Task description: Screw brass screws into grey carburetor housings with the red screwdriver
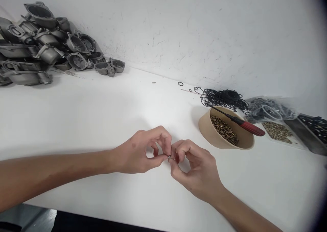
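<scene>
- Seen from above a white tabletop (87,119); clock directions run from where the fingertips meet.
- A tiny part (169,156), partly dark and partly shiny, sits at the clock's centre, raised between both hands; it is too small and too covered to identify.
- The left hand (139,152), reaching in from 9 o'clock, pinches it between thumb and forefinger.
- The right hand (200,172), from 4 o'clock, closes thumb and fingertip on the same spot, its other fingers curled.
- For good handling, a light pinch seems best: hold firmly with one hand, adjust with the other, and stay low over the table in case it slips.
- At 2 o'clock, a tan bowl (204,126) holds brass-coloured screws (224,131), with a red-handled screwdriver (236,119) lying across its rim.
- Between 1 and 2 o'clock, black rubber rings (224,99) lie tangled.
- Toward 10 o'clock, grey metal castings (48,38) are piled.
- No brand, label or writing is readable anywhere.
</scene>
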`<state>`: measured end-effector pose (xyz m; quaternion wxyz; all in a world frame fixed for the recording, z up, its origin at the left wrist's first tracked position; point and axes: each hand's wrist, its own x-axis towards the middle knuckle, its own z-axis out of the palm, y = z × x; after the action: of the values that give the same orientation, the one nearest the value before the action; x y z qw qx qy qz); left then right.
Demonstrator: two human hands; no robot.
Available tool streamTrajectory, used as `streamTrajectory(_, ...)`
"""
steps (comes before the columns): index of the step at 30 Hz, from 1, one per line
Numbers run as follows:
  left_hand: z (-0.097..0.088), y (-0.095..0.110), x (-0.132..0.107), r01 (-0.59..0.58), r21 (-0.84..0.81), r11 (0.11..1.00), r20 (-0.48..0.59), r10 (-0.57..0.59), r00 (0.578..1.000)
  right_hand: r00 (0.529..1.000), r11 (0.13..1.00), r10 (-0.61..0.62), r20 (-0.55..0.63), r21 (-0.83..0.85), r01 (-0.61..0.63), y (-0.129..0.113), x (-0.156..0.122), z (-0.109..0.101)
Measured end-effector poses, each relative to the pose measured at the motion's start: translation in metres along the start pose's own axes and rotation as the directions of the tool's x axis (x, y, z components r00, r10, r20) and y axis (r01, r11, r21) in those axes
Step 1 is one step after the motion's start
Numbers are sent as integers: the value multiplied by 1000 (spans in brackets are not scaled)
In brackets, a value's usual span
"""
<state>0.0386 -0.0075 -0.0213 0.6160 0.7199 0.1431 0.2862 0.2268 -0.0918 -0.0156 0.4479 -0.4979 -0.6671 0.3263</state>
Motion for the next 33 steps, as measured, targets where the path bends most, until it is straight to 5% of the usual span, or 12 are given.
streamTrajectory(22,2,9,0,118,23,993,21,-118,993,997,988,-74,-37,-136,69,2,0,5)
streamTrajectory(33,1,5,3,51,76,996,54,-55,997,997,995,78,-24,-66,-80,-5,1,3)
